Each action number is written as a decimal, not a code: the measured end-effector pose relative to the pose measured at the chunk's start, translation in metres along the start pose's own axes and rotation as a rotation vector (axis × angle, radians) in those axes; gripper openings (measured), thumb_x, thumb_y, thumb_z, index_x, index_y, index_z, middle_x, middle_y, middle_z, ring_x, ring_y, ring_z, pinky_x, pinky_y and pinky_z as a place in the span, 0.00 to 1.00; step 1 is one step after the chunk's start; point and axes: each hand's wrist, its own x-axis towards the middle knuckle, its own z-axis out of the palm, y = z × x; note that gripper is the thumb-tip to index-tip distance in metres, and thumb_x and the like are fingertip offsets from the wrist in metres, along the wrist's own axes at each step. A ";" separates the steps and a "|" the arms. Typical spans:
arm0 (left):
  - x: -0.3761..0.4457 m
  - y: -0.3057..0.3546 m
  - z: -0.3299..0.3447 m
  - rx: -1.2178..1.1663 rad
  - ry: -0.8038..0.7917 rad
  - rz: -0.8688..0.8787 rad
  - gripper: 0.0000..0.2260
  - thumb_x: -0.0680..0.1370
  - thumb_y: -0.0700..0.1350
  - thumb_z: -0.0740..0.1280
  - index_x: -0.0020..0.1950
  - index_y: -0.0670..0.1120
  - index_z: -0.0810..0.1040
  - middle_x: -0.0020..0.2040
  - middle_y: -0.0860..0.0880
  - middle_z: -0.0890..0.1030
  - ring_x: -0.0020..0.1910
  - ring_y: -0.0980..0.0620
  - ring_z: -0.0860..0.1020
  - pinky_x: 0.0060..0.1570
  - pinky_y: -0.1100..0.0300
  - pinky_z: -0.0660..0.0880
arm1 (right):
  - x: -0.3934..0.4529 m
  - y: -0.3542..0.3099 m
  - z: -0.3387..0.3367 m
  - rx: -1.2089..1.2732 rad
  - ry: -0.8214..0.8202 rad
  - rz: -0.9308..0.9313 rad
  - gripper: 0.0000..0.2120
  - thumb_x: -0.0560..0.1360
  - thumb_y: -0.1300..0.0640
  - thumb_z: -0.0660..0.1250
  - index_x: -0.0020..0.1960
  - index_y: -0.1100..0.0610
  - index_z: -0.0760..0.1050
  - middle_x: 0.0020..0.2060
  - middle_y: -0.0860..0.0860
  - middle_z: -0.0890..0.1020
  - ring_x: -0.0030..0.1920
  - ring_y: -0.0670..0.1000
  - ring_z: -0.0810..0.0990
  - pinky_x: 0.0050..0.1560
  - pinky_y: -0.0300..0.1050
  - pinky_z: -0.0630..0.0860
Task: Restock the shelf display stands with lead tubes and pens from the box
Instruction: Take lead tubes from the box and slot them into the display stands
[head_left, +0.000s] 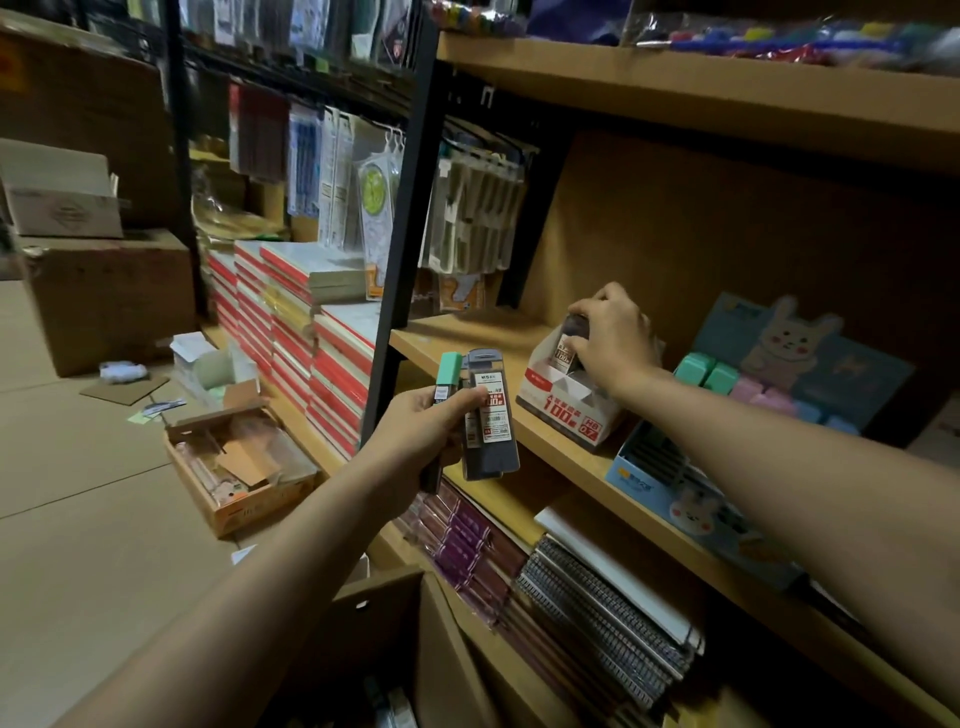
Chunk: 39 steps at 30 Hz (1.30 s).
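My left hand (422, 426) grips several lead tubes (491, 421), grey ones with white and red labels and one with a green cap (450, 370), in front of the shelf edge. My right hand (615, 338) reaches onto the wooden shelf (467, 345) and pinches a dark lead tube (570, 347) standing in the back row of a white and red display stand (566, 410). The front slots of the stand look bare. A cardboard box (395, 639) sits open below my left arm, its contents dark.
A blue bunny display stand (670, 491) with dark items lies right of the white stand, and pastel erasers (711, 371) sit before a bunny card. Notebooks fill the lower shelf (587, 587). A black upright post (402, 249) stands left. Boxes and scraps litter the floor (239, 462).
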 end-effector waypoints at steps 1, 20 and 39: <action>0.000 0.001 0.001 -0.002 -0.011 0.005 0.08 0.78 0.49 0.68 0.50 0.45 0.80 0.38 0.50 0.85 0.43 0.49 0.79 0.41 0.60 0.74 | 0.001 -0.001 -0.006 0.064 -0.008 0.017 0.17 0.75 0.59 0.71 0.64 0.54 0.77 0.57 0.52 0.73 0.54 0.51 0.75 0.47 0.42 0.69; -0.016 0.003 0.013 0.184 -0.328 0.152 0.11 0.75 0.54 0.67 0.54 0.54 0.81 0.53 0.45 0.83 0.54 0.40 0.80 0.51 0.49 0.74 | -0.066 -0.041 -0.091 0.578 -0.636 -0.124 0.13 0.77 0.56 0.70 0.61 0.51 0.79 0.51 0.47 0.84 0.48 0.47 0.84 0.48 0.44 0.83; 0.006 -0.001 0.017 0.106 -0.106 0.076 0.10 0.82 0.42 0.58 0.57 0.56 0.72 0.54 0.46 0.74 0.52 0.48 0.73 0.54 0.53 0.73 | 0.020 -0.006 -0.056 0.279 -0.023 0.146 0.09 0.76 0.56 0.71 0.55 0.55 0.81 0.51 0.52 0.83 0.47 0.48 0.79 0.36 0.34 0.70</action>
